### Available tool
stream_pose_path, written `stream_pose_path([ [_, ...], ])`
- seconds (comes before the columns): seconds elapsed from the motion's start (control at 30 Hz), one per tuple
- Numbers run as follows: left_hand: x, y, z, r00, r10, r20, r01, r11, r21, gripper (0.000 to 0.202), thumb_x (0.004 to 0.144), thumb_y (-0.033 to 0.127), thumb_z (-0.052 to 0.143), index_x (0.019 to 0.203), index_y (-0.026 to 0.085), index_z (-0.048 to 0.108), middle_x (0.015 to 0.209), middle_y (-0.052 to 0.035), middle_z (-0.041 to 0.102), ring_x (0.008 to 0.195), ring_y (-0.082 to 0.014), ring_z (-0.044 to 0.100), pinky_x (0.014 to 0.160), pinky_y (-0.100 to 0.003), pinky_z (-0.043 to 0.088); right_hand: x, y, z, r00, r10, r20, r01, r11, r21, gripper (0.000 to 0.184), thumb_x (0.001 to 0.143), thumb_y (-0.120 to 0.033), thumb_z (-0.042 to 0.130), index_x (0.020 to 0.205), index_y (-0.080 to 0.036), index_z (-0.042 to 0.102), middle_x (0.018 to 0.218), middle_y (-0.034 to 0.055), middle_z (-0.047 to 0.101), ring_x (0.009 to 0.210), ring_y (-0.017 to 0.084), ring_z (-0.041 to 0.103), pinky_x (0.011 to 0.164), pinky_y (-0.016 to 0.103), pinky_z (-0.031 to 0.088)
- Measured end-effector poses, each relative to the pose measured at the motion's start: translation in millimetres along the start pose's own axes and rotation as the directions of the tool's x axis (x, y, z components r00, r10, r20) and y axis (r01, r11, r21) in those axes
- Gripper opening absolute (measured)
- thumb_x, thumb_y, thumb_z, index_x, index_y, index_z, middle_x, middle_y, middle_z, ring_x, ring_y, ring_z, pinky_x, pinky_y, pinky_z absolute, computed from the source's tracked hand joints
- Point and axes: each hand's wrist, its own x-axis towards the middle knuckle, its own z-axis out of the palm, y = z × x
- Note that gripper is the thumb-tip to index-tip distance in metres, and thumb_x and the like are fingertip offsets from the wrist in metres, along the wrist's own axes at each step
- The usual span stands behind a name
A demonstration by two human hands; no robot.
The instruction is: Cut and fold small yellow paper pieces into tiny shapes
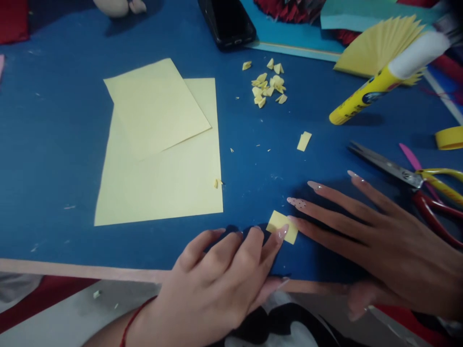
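The one camera looked forward and steeply down from the person's head, close above the blue tabletop (pixel 54 144) (its near edge (pixel 90 272) crossed low in view), with left hand (pixel 224 274) and right hand (pixel 376 241) in the lower foreground.

Near the table's (pixel 54 144) near edge, a paper slip (pixel 277 219) lies under a finger of the left hand (pixel 224 274), with the right hand (pixel 376 246) at its right. Farther left, a smaller sheet (pixel 155 106) lies on a larger sheet (pixel 173 188). Paper bits (pixel 277 83) lie before the phone (pixel 229 24); far right, a tube (pixel 372 91) stands before a paper fan (pixel 376 48), scissors (pixel 401 173) nearer
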Motion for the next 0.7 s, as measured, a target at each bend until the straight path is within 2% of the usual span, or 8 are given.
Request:
stream_pose_path([
  [0.07, 1.4, -0.8, -0.9, 1.000, 0.017, 0.001, -0.017, 1.000, -0.015, 0.034, 0.115, 0.033, 0.050, 0.120, 0.021, 0.082, 0.110, -0.0052, 0.072, 0.099, -0.0216, 0.052, 0.087, -0.036, 0.042, 6.9, 1.9, -2.3, 0.999, -0.049, 0.016, 0.049, 0.999, 0.002, 0.086, 0.108, -0.074, 0.029, 0.167, -0.012, 0.040, 0.181, 0.0084, 0.027, 0.170, 0.034, 0.014, 0.140, 0.056, 0.000],
  [0.13, 2.0, -1.0, -2.0, 1.000, 0.028, -0.001, -0.028, 0.999, -0.029, 0.033, 0.114, 0.031, 0.052, 0.120, 0.020, 0.082, 0.111, -0.0060, 0.073, 0.099, -0.0225, 0.052, 0.087, -0.037, 0.042, 15.4, 3.0, -2.6, 0.998, -0.054, 0.013, 0.054, 0.998, 0.033, 0.089, 0.106, -0.077, 0.033, 0.166, -0.011, 0.041, 0.182, 0.0094, 0.024, 0.170, 0.035, 0.012, 0.139, 0.057, -0.001],
  [0.33, -0.5, 2.5, -0.8, 0.999, 0.020, -0.029, -0.021, 1.000, -0.017, 0.033, 0.113, 0.029, 0.052, 0.121, 0.017, 0.081, 0.111, -0.0077, 0.073, 0.098, -0.0229, 0.054, 0.088, -0.038, 0.042, 36.0, 1.8, 0.4, 1.000, -0.022, 0.003, 0.021, 0.991, 0.133, 0.077, 0.113, -0.068, 0.021, 0.164, -0.015, 0.043, 0.178, 0.0045, 0.037, 0.169, 0.027, 0.019, 0.138, 0.052, 0.000],
  [0.47, -1.8, 3.3, 2.3, 0.998, 0.028, -0.050, -0.029, 0.999, -0.017, 0.033, 0.114, 0.030, 0.051, 0.121, 0.016, 0.080, 0.109, -0.0080, 0.074, 0.098, -0.0229, 0.054, 0.087, -0.038, 0.041, 28.0, -0.9, 0.4, 0.999, -0.039, -0.036, 0.040, 0.998, 0.047, 0.086, 0.109, -0.075, 0.025, 0.161, -0.011, 0.047, 0.174, 0.0101, 0.044, 0.169, 0.030, 0.018, 0.138, 0.056, 0.000],
  [0.53, -1.8, 2.5, 3.0, 0.998, 0.033, -0.061, -0.034, 0.999, -0.019, 0.034, 0.114, 0.030, 0.050, 0.120, 0.016, 0.080, 0.108, -0.0079, 0.074, 0.097, -0.0227, 0.054, 0.086, -0.038, 0.041, 19.1, -2.7, -2.2, 0.998, -0.051, -0.030, 0.050, 0.999, -0.007, 0.084, 0.108, -0.075, 0.032, 0.159, -0.010, 0.050, 0.171, 0.0124, 0.048, 0.168, 0.034, 0.023, 0.138, 0.057, -0.001],
  [0.6, -1.5, 1.4, 2.8, 0.997, 0.039, -0.061, -0.040, 0.999, -0.019, 0.033, 0.114, 0.030, 0.050, 0.120, 0.016, 0.080, 0.107, -0.0081, 0.073, 0.096, -0.0227, 0.054, 0.086, -0.038, 0.041, 9.5, -4.0, -7.2, 0.999, -0.035, -0.029, 0.034, 0.999, -0.039, 0.074, 0.110, -0.069, 0.037, 0.156, -0.013, 0.055, 0.168, 0.0126, 0.052, 0.163, 0.036, 0.034, 0.139, 0.057, -0.003],
  [0.7, -1.1, 0.5, 1.6, 0.996, 0.045, -0.074, -0.046, 0.999, -0.017, 0.032, 0.113, 0.029, 0.052, 0.122, 0.016, 0.080, 0.107, -0.0085, 0.072, 0.096, -0.0231, 0.054, 0.086, -0.038, 0.041, -3.6, -3.8, -17.3, 0.999, -0.038, -0.026, 0.037, 0.998, -0.057, 0.068, 0.111, -0.063, 0.037, 0.154, -0.014, 0.058, 0.164, 0.0145, 0.056, 0.154, 0.039, 0.048, 0.139, 0.058, -0.002],
])
